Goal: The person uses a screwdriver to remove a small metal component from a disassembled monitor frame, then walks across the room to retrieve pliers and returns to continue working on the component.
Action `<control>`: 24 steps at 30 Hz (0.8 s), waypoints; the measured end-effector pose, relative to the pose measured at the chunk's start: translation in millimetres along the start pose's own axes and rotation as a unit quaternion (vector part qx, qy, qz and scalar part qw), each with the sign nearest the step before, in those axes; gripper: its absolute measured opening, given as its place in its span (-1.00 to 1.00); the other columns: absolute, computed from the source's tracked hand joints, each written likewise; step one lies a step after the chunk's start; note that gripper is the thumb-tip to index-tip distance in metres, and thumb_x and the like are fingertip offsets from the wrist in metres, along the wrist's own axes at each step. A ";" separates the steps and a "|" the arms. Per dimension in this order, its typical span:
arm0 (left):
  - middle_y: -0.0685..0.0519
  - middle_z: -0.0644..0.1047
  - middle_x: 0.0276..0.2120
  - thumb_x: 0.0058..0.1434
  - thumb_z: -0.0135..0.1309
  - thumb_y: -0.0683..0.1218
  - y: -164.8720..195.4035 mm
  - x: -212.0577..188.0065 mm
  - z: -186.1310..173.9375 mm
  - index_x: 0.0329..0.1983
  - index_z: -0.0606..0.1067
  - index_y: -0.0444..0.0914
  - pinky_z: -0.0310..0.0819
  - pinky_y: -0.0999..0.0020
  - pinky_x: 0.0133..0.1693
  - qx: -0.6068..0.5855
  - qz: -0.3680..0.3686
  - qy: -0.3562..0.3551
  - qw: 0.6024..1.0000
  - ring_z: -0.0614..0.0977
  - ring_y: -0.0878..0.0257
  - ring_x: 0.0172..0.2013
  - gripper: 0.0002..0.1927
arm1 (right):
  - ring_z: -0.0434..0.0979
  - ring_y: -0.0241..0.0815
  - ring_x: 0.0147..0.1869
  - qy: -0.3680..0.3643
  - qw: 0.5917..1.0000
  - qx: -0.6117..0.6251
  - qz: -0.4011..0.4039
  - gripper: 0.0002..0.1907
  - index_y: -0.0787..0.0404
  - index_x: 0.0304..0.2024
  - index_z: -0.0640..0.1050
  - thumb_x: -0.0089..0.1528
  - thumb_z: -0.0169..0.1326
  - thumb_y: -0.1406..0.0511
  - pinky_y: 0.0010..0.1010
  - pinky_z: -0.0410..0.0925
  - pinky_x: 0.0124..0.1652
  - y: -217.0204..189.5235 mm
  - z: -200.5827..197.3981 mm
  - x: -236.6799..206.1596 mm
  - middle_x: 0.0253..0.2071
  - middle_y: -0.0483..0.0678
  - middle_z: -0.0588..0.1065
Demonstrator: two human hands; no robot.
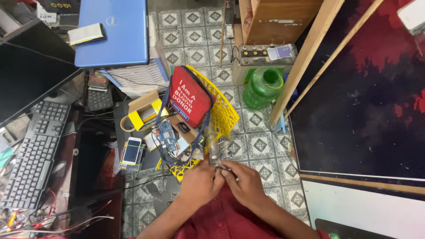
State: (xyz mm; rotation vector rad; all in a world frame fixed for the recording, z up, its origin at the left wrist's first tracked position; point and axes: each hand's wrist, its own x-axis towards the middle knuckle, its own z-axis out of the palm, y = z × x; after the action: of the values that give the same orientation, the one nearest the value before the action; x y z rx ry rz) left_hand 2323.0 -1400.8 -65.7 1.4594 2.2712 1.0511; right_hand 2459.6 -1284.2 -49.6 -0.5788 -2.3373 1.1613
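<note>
Low in the frame's centre, the left hand [199, 182] and right hand [245, 182] meet, fingertips pinched on a small metal part [222, 167] — too tiny to identify, possibly a clip. Just above it sits a yellow basket [223, 116], its contents half hidden by a red pouch [189, 98] — forearms cut off below.

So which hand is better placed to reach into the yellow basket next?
Probably the left hand. It sits right at the yellow basket rim, beside the circuit boards. The right hand pinches a small metal part, so it looks occupied.
</note>
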 end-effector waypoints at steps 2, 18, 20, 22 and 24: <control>-0.23 0.55 -0.52 0.12 0.15 -0.01 4.2 -1.4 2.8 -0.61 0.49 -0.29 0.48 -0.07 -0.46 0.009 0.011 -0.024 1.000 0.59 -0.21 -0.55 -0.70 | 0.69 -0.03 -0.07 0.019 1.000 0.014 -0.010 -0.77 0.26 -0.05 0.62 0.26 0.16 0.33 -0.33 0.52 -0.15 6.7 -4.5 -5.3 -0.11 0.07 0.63; -0.22 0.52 -0.53 0.26 0.09 -0.04 -6.6 -44.6 -16.4 -0.54 0.45 -0.30 0.40 -0.12 -0.39 -0.053 -0.092 0.071 0.992 0.56 -0.23 -0.46 -0.69 | 0.62 -0.03 -0.13 -0.053 0.988 0.085 -0.118 -0.78 0.31 -0.15 0.61 0.37 0.03 0.29 -0.36 0.44 -0.12 -2.1 40.5 19.8 -0.18 0.05 0.57; -0.23 0.51 -0.53 0.30 0.07 -0.05 -13.0 -57.0 -22.8 -0.52 0.45 -0.31 0.39 -0.13 -0.37 -0.064 -0.105 0.103 0.987 0.55 -0.24 -0.46 -0.69 | 0.61 -0.04 -0.14 -0.092 0.982 0.097 -0.132 -0.73 0.33 -0.18 0.59 0.40 -0.02 0.25 -0.36 0.43 -0.12 -8.5 57.5 27.8 -0.19 0.04 0.55; -0.23 0.51 -0.51 0.32 0.03 -0.08 -17.1 -71.8 -31.3 -0.49 0.44 -0.32 0.38 -0.14 -0.36 -0.080 -0.108 0.153 0.979 0.55 -0.24 -0.44 -0.71 | 0.60 -0.08 -0.17 -0.134 0.975 0.119 -0.134 -0.68 0.34 -0.21 0.57 0.42 -0.05 0.21 -0.39 0.42 -0.15 -16.5 76.6 33.8 -0.22 0.04 0.54; -0.25 0.50 -0.47 0.34 -0.01 -0.10 -21.1 -90.1 -43.5 -0.37 0.43 -0.38 0.39 -0.13 -0.34 -0.108 -0.122 0.210 0.964 0.55 -0.26 -0.41 -0.76 | 0.59 -0.15 -0.22 -0.190 0.960 0.172 -0.111 -0.64 0.36 -0.22 0.57 0.41 -0.05 0.18 -0.43 0.45 -0.21 -26.1 101.7 40.4 -0.25 0.02 0.53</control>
State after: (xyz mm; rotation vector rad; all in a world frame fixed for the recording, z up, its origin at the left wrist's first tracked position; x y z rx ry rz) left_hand 2326.9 -1503.0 -64.5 0.9071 2.4275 1.5852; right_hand 2364.7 -1339.5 -73.9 0.0351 -2.3395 1.6324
